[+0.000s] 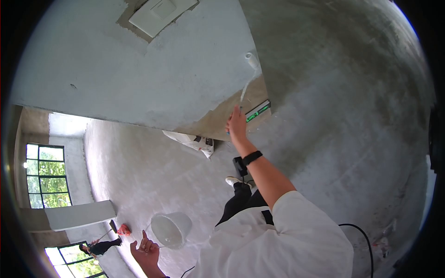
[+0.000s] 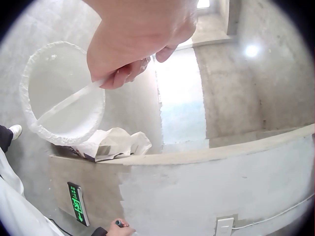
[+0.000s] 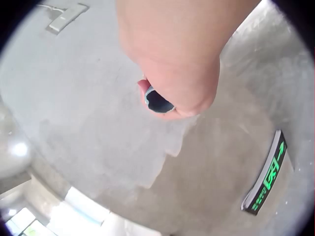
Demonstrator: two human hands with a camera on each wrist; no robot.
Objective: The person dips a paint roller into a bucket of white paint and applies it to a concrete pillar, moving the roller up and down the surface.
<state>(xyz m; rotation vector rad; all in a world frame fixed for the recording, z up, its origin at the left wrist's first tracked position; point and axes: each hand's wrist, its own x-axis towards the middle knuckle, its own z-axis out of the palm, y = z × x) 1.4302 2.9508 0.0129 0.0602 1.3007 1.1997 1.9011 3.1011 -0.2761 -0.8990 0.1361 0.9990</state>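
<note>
R hand [image 1: 236, 124] is seen up at the wall, just left of the exit sign [image 1: 257, 111], clenched tight round the roller handle [image 3: 157, 101]. The handle's dark blue butt end is shown poking out of the fist in the wrist view. A thin shaft is carried up from that fist. The roller [image 1: 251, 60] is laid on the wall well above the sign, at the right edge of the fresh grey-white paint. Bare plaster is left round the sign itself, and the painted area is spread up & to the left of it.

L hand [image 2: 142, 39] is held low, well apart from the sign, w/ fingers curled round the white bail [image 2: 69, 101] of the bucket [image 2: 29, 73]. The bucket is hung below that hand and is white inside; how full it is can't be told.

A crumpled bag [image 1: 192, 140] is seen on the floor at the wall foot, left of the sign in the head view. A white wall box [image 1: 160, 14] is mounted far above & left of the sign. A black wristband [image 1: 251, 158] is worn on the R arm, below the sign. Another person [image 1: 99, 247] is glimpsed across the room, far from the sign, by a window [image 1: 44, 176].
</note>
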